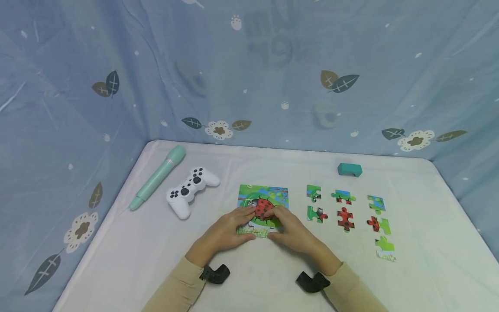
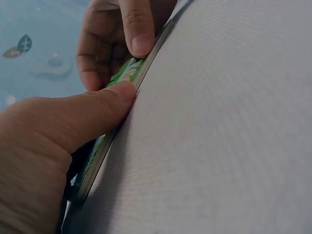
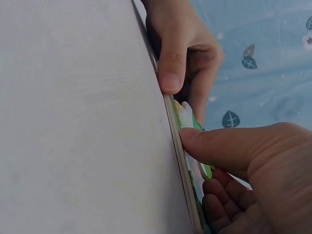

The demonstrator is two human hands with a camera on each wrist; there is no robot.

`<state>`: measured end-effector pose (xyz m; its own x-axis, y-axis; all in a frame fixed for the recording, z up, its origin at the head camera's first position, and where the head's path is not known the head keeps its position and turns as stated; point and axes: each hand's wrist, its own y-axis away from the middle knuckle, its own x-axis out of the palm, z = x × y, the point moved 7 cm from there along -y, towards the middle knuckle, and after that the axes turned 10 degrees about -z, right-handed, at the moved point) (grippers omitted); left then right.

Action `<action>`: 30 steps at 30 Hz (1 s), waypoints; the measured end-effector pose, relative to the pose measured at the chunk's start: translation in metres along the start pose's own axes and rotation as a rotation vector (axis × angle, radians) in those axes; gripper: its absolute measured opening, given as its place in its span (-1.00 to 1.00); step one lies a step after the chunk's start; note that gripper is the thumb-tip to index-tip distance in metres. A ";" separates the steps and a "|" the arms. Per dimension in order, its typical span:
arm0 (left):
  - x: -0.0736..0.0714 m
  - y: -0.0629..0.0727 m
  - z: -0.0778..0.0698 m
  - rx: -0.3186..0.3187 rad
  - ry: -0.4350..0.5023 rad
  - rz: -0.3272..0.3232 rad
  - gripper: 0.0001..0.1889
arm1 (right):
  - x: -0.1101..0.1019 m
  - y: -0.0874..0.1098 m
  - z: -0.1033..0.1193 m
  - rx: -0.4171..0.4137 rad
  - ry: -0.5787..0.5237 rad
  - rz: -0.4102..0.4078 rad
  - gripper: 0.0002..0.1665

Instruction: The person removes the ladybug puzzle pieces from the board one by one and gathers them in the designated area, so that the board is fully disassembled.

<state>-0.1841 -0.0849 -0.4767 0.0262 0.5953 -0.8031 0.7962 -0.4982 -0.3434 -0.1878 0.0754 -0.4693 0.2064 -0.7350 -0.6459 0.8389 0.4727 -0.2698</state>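
Observation:
A ladybug puzzle board lies flat in front of me. My left hand holds its left part, with the fingers over the picture and the thumb pressing the near edge. At the right part, my right hand has curled fingers. Its thumb and fingers appear to pinch a green-and-white puzzle piece slightly above the board; the hands hide most of that piece. To the right lie loose pieces, among them a red spotted one, a ladybug-head one and a green corner.
A white game controller and a mint-green microphone-shaped thing lie to the left. Behind the loose pieces stands a teal block with a notch. A blue patterned cloth hangs along the back and sides of the white table.

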 end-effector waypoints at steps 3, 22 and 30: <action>0.001 -0.001 0.000 0.001 0.002 0.000 -0.31 | -0.001 0.000 -0.001 0.002 0.007 -0.020 -0.47; -0.001 0.001 0.001 0.006 0.004 -0.020 -0.32 | 0.001 -0.002 0.001 -0.021 0.023 -0.019 -0.47; 0.001 0.001 0.002 0.004 -0.001 -0.009 -0.31 | -0.010 -0.003 0.007 -0.043 -0.003 0.007 -0.49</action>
<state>-0.1843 -0.0859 -0.4791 0.0177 0.5991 -0.8005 0.7940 -0.4950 -0.3529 -0.1885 0.0780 -0.4571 0.2138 -0.7330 -0.6457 0.8152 0.4981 -0.2955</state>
